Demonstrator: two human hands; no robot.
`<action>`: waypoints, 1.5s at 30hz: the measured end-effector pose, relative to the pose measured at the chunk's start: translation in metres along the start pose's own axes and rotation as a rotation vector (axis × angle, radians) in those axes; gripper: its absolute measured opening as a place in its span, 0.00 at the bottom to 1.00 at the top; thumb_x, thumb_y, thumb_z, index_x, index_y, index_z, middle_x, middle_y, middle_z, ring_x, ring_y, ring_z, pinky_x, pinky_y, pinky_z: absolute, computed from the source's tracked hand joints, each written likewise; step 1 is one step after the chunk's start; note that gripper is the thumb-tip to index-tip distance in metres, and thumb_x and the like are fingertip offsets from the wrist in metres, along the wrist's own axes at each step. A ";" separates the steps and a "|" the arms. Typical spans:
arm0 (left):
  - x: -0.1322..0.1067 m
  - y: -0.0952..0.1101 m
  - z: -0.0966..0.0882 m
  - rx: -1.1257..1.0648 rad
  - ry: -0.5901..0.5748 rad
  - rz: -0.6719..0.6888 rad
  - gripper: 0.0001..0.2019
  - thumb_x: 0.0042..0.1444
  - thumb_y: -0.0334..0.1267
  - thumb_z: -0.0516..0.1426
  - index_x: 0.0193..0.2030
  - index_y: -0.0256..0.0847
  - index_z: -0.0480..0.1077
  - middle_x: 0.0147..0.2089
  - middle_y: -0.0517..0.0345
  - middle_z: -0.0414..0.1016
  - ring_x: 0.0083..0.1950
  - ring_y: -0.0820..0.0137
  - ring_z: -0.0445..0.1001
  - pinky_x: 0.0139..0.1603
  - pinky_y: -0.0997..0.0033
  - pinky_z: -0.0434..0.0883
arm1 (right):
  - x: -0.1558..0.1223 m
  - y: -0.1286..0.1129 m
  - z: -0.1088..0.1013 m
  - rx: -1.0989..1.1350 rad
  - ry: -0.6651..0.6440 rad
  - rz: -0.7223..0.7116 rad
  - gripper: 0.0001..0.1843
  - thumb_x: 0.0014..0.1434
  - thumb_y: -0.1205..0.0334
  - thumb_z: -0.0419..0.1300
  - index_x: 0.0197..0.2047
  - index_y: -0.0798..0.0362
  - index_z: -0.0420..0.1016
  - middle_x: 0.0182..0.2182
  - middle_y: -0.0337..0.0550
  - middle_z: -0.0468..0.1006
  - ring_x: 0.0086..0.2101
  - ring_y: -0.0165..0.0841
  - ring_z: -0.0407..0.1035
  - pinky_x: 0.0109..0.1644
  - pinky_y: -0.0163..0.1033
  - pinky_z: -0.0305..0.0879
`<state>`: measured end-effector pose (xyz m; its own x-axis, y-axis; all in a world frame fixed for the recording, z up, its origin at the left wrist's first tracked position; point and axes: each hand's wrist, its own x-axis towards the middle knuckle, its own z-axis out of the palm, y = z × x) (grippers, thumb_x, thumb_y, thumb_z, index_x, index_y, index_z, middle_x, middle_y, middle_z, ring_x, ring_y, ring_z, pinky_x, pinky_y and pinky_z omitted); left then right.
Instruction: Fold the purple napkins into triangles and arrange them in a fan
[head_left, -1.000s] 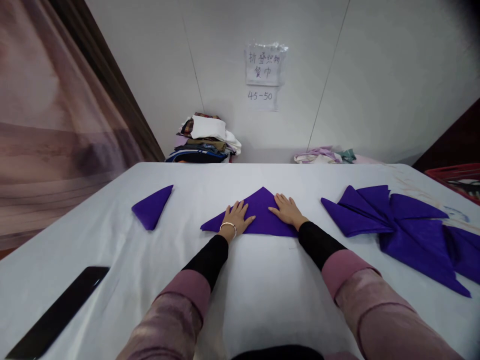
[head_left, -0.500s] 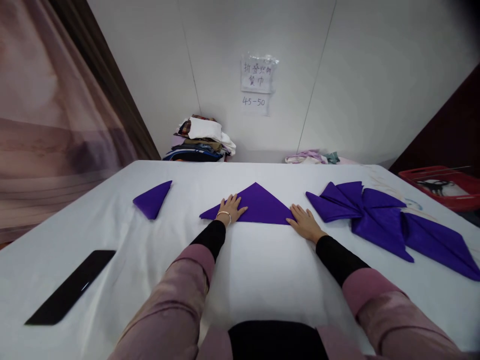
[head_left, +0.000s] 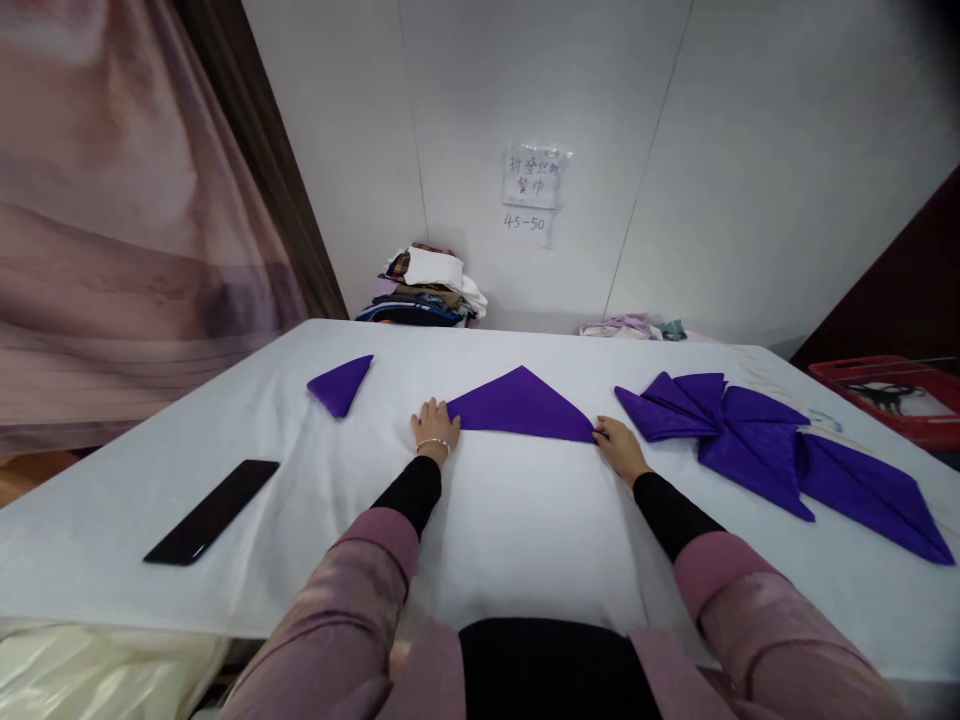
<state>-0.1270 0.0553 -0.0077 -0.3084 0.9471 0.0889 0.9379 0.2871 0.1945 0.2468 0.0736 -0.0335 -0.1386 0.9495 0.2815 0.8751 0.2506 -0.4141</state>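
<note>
A purple napkin (head_left: pixel 521 405) lies folded as a wide triangle on the white-covered table, its point away from me. My left hand (head_left: pixel 436 428), wearing a bracelet, rests over the left corner with its fingers out flat; that corner is hidden beneath it. At the other end my right hand (head_left: pixel 621 448) is closed, pinching the right corner between thumb and fingers. A small folded purple napkin (head_left: pixel 341 385) sits to the left. Several folded purple napkins (head_left: pixel 757 440) overlap on the right.
A black flat slab (head_left: pixel 214 512) lies on the table (head_left: pixel 540 540) at the left. Stacked clothes (head_left: pixel 424 290) and more cloth (head_left: pixel 622 327) are beyond the far edge. A red basket (head_left: pixel 892 400) stands at the right, and a paper sign (head_left: pixel 531 180) hangs on the wall.
My left hand has slid left from the napkin's body to its left corner. The right fingers, flat before, have closed on the right corner. The view has shifted a little to the left.
</note>
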 end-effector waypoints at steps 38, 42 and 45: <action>-0.153 0.017 0.003 -0.864 -0.080 0.531 0.11 0.50 0.35 0.56 0.40 0.43 0.76 0.43 0.57 0.79 0.45 0.65 0.76 0.49 0.65 0.72 | -0.086 -0.087 -0.009 0.358 0.020 -0.169 0.29 0.47 0.68 0.55 0.56 0.52 0.67 0.56 0.50 0.68 0.57 0.42 0.60 0.59 0.51 0.59; -0.152 0.018 -0.005 -1.020 -0.151 0.393 0.12 0.53 0.46 0.56 0.32 0.40 0.75 0.31 0.59 0.78 0.35 0.65 0.76 0.39 0.67 0.73 | -0.069 -0.075 -0.002 0.200 -0.068 -0.280 0.30 0.50 0.66 0.57 0.58 0.53 0.65 0.57 0.51 0.67 0.61 0.45 0.53 0.64 0.56 0.47; -0.135 0.017 -0.016 -1.183 -0.099 0.212 0.15 0.49 0.49 0.58 0.28 0.38 0.75 0.26 0.60 0.77 0.32 0.66 0.74 0.37 0.67 0.72 | -0.061 -0.071 0.002 0.146 -0.125 -0.275 0.24 0.54 0.63 0.56 0.55 0.52 0.69 0.53 0.50 0.72 0.59 0.44 0.58 0.65 0.58 0.42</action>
<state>-0.0721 -0.0696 -0.0002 -0.1041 0.9812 0.1624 0.2263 -0.1356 0.9646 0.1924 -0.0016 -0.0235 -0.4239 0.8561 0.2955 0.7225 0.5164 -0.4597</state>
